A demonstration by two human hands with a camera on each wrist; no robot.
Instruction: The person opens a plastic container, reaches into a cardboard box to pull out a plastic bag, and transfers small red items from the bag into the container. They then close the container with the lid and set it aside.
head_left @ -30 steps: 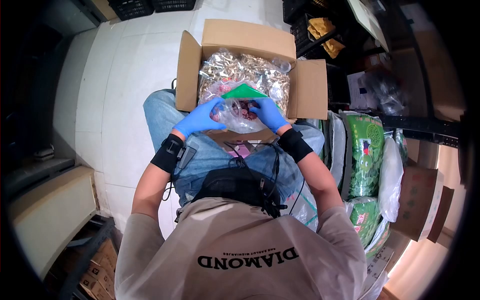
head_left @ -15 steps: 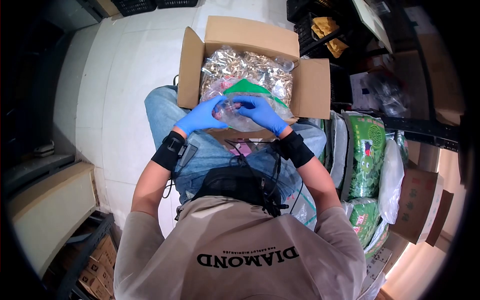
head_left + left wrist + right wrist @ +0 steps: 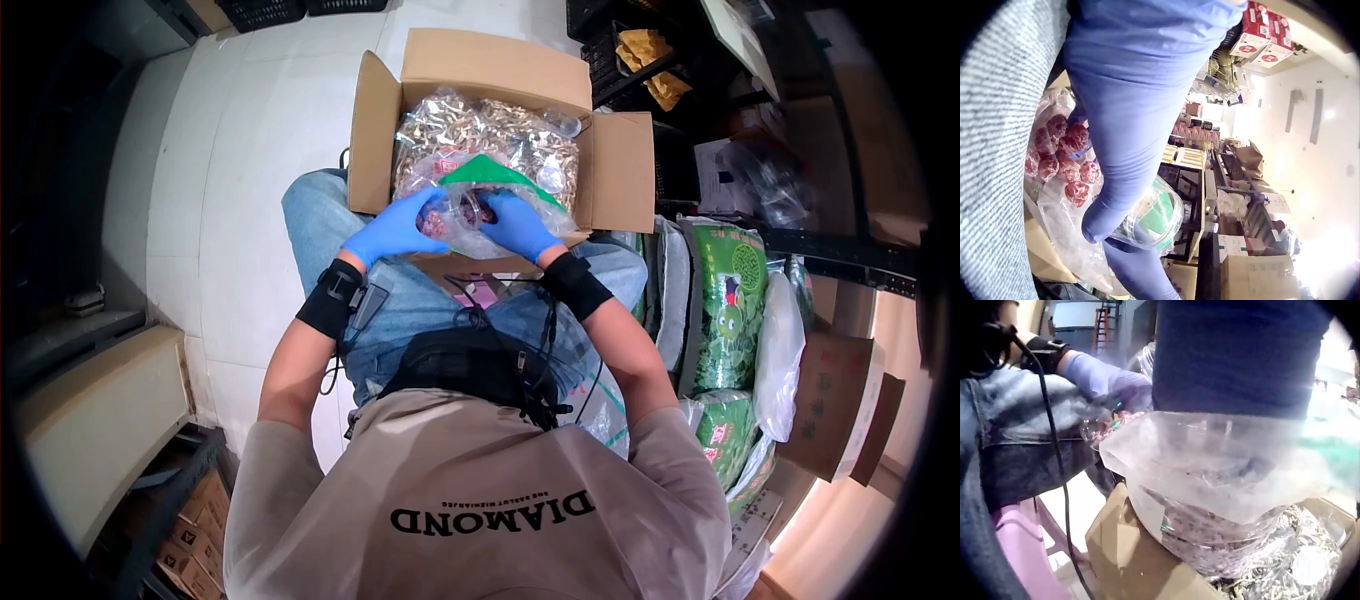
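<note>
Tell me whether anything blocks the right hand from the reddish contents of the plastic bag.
Nothing visible does: the plastic bag gapes open and the right hand reaches into it, toward the reddish contents.

the right hand (image 3: 518, 226) dipped back into the bag (image 3: 1204, 469).

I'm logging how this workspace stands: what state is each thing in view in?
Cardboard box: open, flaps spread.
Plastic bag: open at the mouth.
Red pieces: in the plastic bag, apparently wrapped.
Clear jar: tilted, held; capped or not, I can't tell.
Left hand: gloved, gripping the clear jar.
Right hand: gloved, in the bag's mouth; fingertips hidden.
Pale dried pieces: bagged, inside the box.
Green bag: filled; sealing unclear.
</note>
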